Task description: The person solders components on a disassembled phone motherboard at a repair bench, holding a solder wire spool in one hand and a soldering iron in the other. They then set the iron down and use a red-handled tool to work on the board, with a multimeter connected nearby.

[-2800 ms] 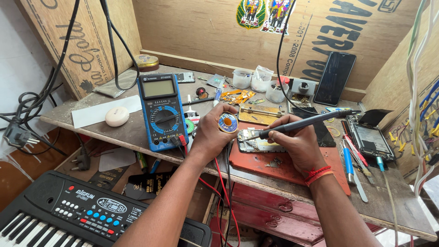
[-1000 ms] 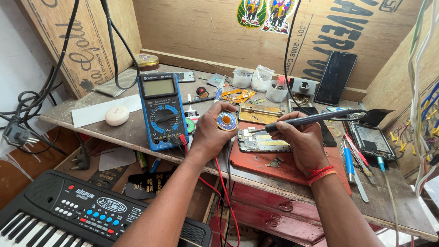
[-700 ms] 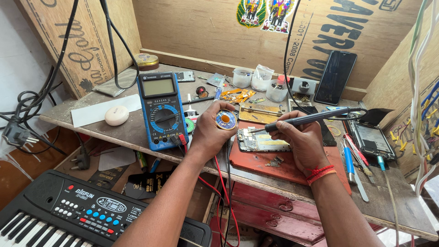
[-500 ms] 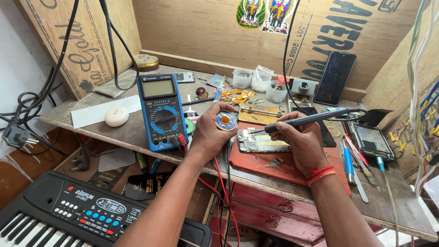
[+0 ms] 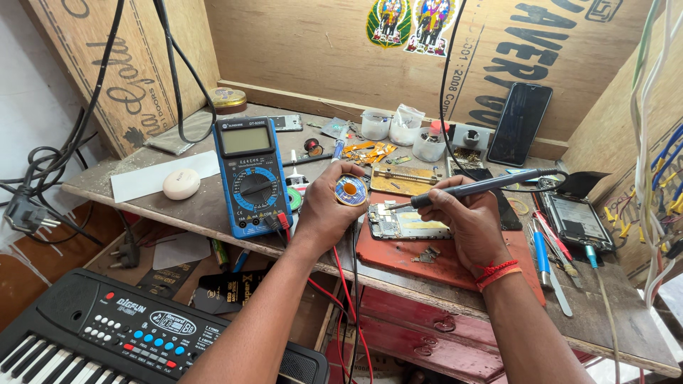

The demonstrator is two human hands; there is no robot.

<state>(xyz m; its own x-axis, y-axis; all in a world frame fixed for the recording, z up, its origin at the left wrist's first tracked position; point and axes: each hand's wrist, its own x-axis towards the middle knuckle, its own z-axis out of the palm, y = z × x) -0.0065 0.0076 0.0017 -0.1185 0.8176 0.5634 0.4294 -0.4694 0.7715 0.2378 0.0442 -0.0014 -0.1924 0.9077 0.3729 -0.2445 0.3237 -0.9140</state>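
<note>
My left hand (image 5: 329, 213) holds a small round tin (image 5: 351, 190) with a blue rim and amber paste inside, tilted toward me above the bench edge. My right hand (image 5: 466, 217) grips a dark soldering iron (image 5: 484, 186) like a pen. Its tip points left, close to the tin and just above the top end of an opened phone (image 5: 405, 222). The phone lies with its circuit board exposed on a red work mat (image 5: 398, 256).
A blue multimeter (image 5: 250, 174) with red and black leads stands left of my hand. Behind lie small plastic cups (image 5: 398, 128), a metal jig (image 5: 405, 178), a black phone (image 5: 519, 124) against the wall and tools (image 5: 551, 256) on the right. A keyboard (image 5: 107, 334) sits below the bench.
The soldering iron tip has lifted off the phone board and moved slightly left toward the tin. My left hand has stayed almost still with the tin.
</note>
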